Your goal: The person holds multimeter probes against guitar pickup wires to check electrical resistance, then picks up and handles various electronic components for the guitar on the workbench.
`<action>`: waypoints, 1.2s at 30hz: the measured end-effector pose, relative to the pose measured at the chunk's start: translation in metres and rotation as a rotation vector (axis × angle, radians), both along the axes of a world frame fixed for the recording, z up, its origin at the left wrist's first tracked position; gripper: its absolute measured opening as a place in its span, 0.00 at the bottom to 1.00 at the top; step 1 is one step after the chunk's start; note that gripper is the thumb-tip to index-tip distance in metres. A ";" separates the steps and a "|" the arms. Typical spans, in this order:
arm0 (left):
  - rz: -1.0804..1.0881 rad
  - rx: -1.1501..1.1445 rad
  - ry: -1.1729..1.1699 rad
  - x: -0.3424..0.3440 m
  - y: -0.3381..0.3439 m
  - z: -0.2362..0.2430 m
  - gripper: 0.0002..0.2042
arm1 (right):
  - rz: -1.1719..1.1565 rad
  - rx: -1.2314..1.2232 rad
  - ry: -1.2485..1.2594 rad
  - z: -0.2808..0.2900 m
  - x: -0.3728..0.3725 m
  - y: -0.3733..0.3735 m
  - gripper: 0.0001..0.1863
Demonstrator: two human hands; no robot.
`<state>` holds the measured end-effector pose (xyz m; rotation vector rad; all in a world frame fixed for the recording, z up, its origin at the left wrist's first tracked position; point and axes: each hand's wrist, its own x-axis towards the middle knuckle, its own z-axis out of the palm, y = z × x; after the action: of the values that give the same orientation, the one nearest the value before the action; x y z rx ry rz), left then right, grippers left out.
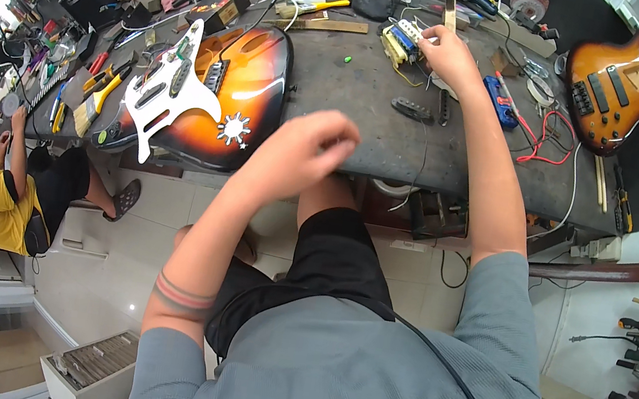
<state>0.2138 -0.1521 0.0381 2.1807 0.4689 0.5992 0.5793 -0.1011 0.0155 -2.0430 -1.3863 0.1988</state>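
My right hand (450, 57) reaches to the far part of the bench. Its thumb and fingers are pinched together at a cluster of guitar pickups and yellow-wrapped parts (401, 41); what lies between the fingertips is hidden. My left hand (303, 153) hovers over the bench's front edge, fingers curled and smeared by motion. To its left lies a sunburst electric guitar body (256, 96) with a white pickguard (176, 95) turned askew on it. Between my arms, a dark pickup (413, 109) with a trailing wire rests on the bench, with another dark pickup (443, 107) beside it.
A sunburst bass guitar (617, 89) lies at the far right. Red test leads (548, 136) run from a blue device (499, 103). A paintbrush (95, 103) and tools crowd the bench's left side. A person in yellow (4, 189) sits at far left.
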 end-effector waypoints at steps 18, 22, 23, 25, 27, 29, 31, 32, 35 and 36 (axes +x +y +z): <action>0.367 0.354 -0.288 0.193 0.136 -0.057 0.16 | 0.076 0.343 0.649 -0.014 -0.002 0.007 0.14; 0.333 0.249 -0.280 0.188 0.137 -0.055 0.15 | 0.005 0.367 0.725 -0.015 0.002 0.011 0.13; 0.332 0.246 -0.278 0.188 0.138 -0.053 0.15 | -0.004 0.363 0.704 -0.017 0.005 0.012 0.15; 0.331 0.331 -0.253 0.187 0.138 -0.051 0.16 | -0.014 0.355 0.685 -0.018 0.009 0.011 0.17; 0.321 0.318 -0.246 0.185 0.139 -0.055 0.16 | -0.025 0.345 0.604 -0.016 0.012 0.009 0.19; 0.336 0.335 -0.245 0.185 0.139 -0.057 0.15 | -0.014 0.337 0.595 -0.021 0.018 0.010 0.21; 0.336 0.320 -0.249 0.186 0.142 -0.059 0.14 | -0.035 0.326 0.544 -0.024 0.020 0.012 0.21; 0.335 0.357 -0.280 0.188 0.146 -0.061 0.14 | -0.011 0.313 0.567 -0.022 0.021 0.013 0.22; 0.343 0.388 -0.326 0.192 0.146 -0.064 0.15 | -0.033 0.275 0.236 -0.021 0.017 0.015 0.23; 0.352 0.382 -0.340 0.192 0.145 -0.064 0.16 | -0.030 0.275 0.235 -0.020 0.015 0.015 0.23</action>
<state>0.4057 -0.0075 -0.0259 2.2951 0.5942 1.3199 0.5947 -0.0863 -0.0046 -1.7520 -1.1676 0.2149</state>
